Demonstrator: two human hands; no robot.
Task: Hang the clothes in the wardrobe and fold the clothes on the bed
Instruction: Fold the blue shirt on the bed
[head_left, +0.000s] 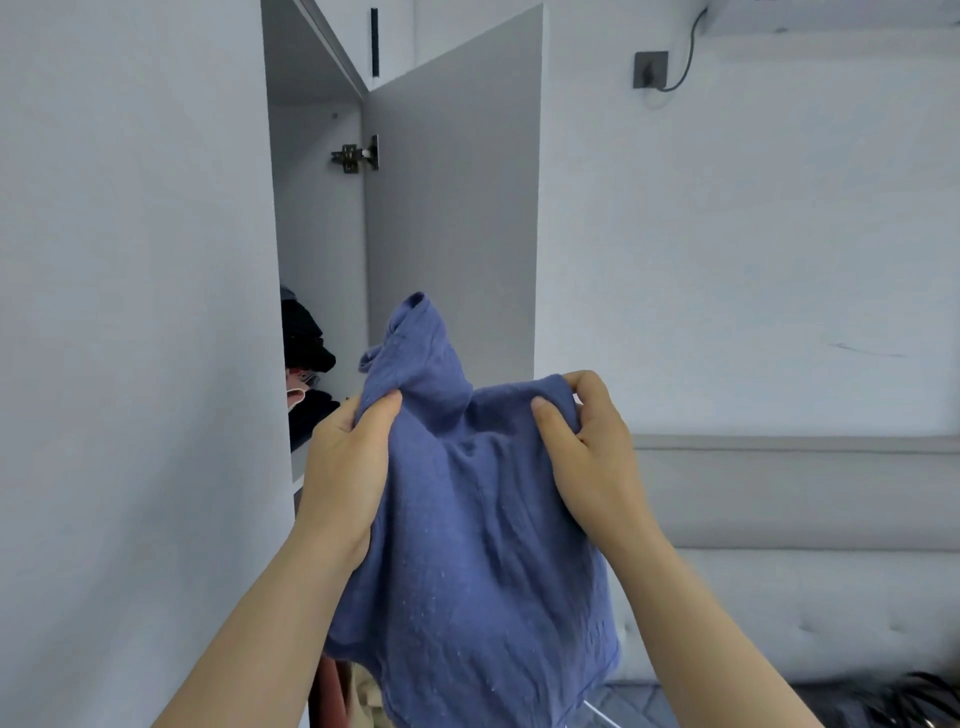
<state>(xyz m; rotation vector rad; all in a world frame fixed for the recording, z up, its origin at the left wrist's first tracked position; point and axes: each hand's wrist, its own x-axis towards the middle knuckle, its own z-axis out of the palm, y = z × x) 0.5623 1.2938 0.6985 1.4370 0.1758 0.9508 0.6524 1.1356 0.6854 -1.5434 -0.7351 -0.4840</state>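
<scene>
Both hands, left hand (345, 457) and right hand (587, 447), pinch the top of a wrinkly blue shirt (467, 519), hanging just in front of the open wardrobe door (452, 208)'s lower edge.

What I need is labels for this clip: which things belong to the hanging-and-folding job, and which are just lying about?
Job: blue garment, held up near its top by the left hand and right hand; open wardrobe.
Lying about: dark clothes stacked on the wardrobe shelf; wall socket with its cable; door hinge.
</scene>
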